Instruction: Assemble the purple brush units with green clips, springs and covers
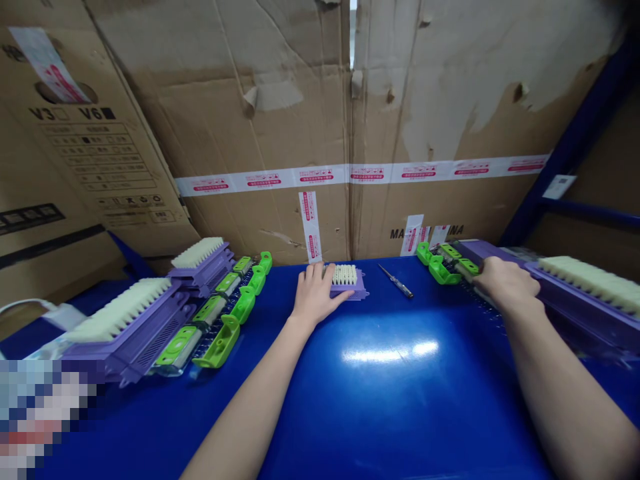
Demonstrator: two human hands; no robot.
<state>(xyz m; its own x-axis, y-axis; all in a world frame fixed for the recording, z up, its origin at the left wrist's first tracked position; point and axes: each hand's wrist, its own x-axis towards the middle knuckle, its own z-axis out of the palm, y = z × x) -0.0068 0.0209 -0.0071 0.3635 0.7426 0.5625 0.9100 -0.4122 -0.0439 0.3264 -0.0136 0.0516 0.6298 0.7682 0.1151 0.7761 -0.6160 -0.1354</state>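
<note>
My left hand [314,294] lies on the blue table [380,387] with its fingers closed round the left side of a small purple brush block with white bristles [347,280]. My right hand [505,283] reaches to the right and grips the end of a long purple brush unit [480,257] that carries green clips [440,263]. Fingers of that hand wrap over the part's edge.
A small screwdriver [396,281] lies between the hands. At the left stands a stack of purple brush units [150,310] with green clips [225,333]. Another long brush [590,287] lies at the right. Cardboard boxes [300,133] wall off the back; a blue rack post [575,140] stands right.
</note>
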